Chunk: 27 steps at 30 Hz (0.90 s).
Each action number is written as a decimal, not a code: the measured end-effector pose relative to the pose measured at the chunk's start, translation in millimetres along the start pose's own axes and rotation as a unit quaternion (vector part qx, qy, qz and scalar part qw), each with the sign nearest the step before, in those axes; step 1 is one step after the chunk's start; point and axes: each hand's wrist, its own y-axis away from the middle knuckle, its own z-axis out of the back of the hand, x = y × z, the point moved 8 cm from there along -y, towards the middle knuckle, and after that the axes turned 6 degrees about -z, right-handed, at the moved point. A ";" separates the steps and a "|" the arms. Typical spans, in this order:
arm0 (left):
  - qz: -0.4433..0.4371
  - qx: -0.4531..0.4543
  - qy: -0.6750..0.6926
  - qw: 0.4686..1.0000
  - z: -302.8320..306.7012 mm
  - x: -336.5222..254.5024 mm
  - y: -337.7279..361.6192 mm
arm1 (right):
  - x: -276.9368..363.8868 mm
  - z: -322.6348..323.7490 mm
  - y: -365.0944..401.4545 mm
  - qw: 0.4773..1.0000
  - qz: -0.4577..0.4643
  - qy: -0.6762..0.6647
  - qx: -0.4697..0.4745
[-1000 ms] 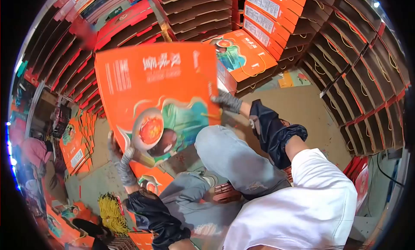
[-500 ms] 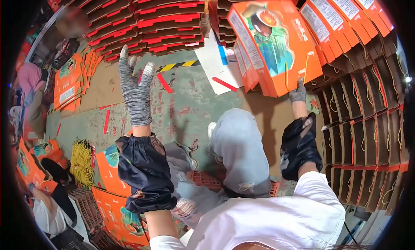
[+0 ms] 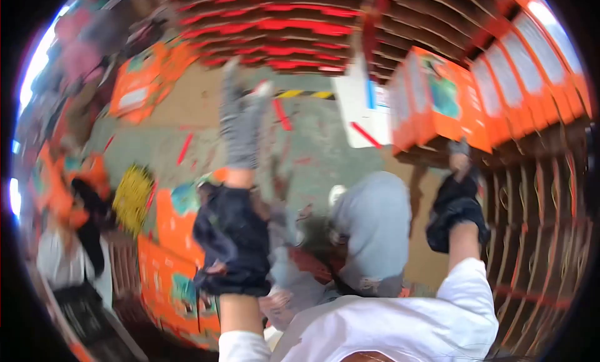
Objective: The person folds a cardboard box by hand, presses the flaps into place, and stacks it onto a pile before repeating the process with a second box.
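Note:
My left hand (image 3: 240, 127), in a grey knit glove, is held out over the floor with its fingers apart and nothing in it. My gloved right hand (image 3: 460, 148) is at the lower edge of an orange printed carton (image 3: 445, 93) with a green picture on its face. Its thumb side lies against that edge and the other fingers are hidden beneath, as if clasping it. The carton stands beside a row of similar orange cartons (image 3: 528, 68) at the upper right. Motion blurs both hands.
Open-ended brown cartons (image 3: 531, 218) are stacked at right, with more red-edged ones (image 3: 269, 27) ahead. A yellow cord bundle (image 3: 132, 198) and flat orange sheets (image 3: 165, 268) lie at left. A white board (image 3: 362, 105) lies on the floor. Another person (image 3: 59, 256) is at lower left.
The orange carton has moved back and down, away from me, to stand against the row, with my right hand still at its lower edge. My left hand stays spread. The whole view has shifted.

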 end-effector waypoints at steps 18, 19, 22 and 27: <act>0.551 -0.428 0.241 0.674 277.6 197.3 496.7 | 44.8 -174.2 243.3 0.897 0.223 0.283 0.255; 0.582 -0.456 0.218 0.637 278.8 177.1 535.7 | 39.8 -202.2 273.0 0.866 0.246 0.303 0.313; 0.577 -0.547 0.275 0.540 278.5 203.7 647.9 | -2.4 -270.9 308.5 0.850 0.075 0.260 0.452; 0.602 -0.512 0.303 0.533 248.2 239.8 651.7 | -74.2 -337.8 430.2 0.690 0.157 0.404 0.580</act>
